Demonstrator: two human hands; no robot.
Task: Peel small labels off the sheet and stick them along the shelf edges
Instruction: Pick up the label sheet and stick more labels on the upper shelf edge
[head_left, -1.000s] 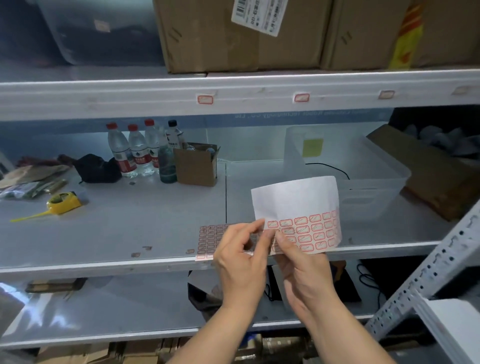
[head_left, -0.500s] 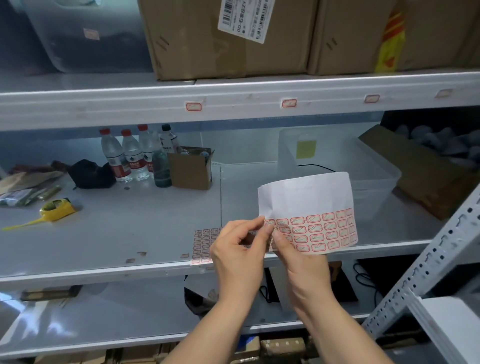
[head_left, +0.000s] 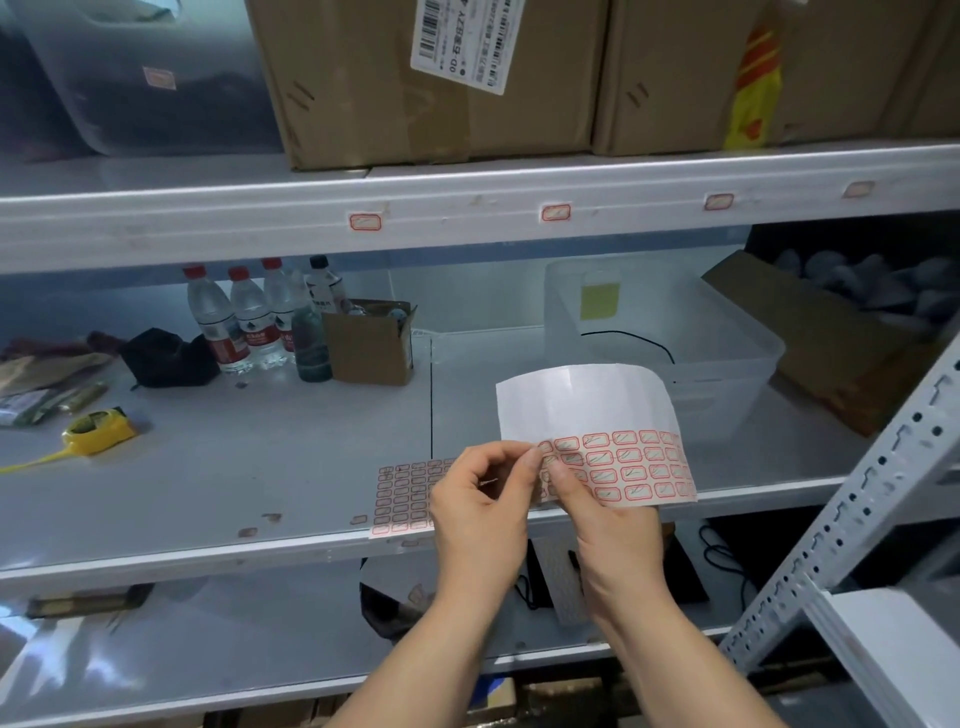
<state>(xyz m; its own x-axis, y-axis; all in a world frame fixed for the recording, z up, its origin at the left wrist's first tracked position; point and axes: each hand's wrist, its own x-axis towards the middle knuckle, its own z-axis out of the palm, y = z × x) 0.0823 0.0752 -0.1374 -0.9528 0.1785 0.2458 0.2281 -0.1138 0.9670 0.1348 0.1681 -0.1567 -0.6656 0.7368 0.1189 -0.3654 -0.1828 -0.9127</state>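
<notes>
While a curled label sheet (head_left: 582, 410) is being held up in front of the middle shelf (head_left: 208, 467), its lower left corner is being pinched by the right hand (head_left: 608, 525), thumb on the printed face. A label at that same corner is being picked at by the left hand (head_left: 480, 501), thumb and forefinger closed on the sheet's edge; whether the label is already lifted cannot be told. Roughly four rows of red-bordered labels are being shown on the sheet's lower part, the upper part being bare backing. A second sheet (head_left: 402, 496) is lying flat at the shelf's front edge, just left of the hands. Four labels (head_left: 365, 222) are sitting along the upper shelf edge (head_left: 156, 228), well apart. Four capped bottles (head_left: 249, 317) are standing beside one small box (head_left: 369, 343), and one yellow tape measure (head_left: 98, 423) is lying far left. One clear bin (head_left: 727, 343) is standing behind the held sheet.
</notes>
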